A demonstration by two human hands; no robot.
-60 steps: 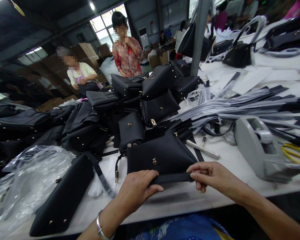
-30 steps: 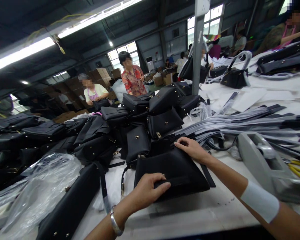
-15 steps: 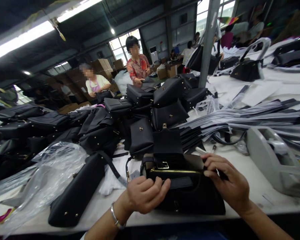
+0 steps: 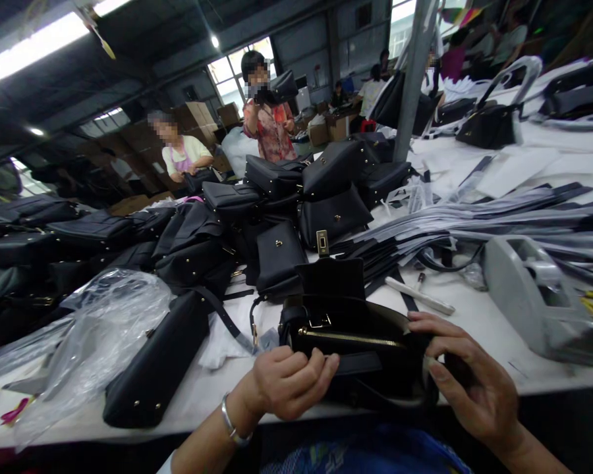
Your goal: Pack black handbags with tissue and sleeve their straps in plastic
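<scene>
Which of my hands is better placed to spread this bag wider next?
Probably your right: the right hand is at the open bag, fingers by its rim, while the left hand is pinching a black strip.

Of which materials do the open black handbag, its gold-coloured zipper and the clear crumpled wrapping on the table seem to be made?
Open black handbag: probably leather or imitation leather, its surface being smooth and low-gloss; I cannot tell which.
Gold-coloured zipper: likely polished metal, as it glints brightly.
Clear crumpled wrapping: seems thin, glossy plastic film, see-through with bright creases.
</scene>
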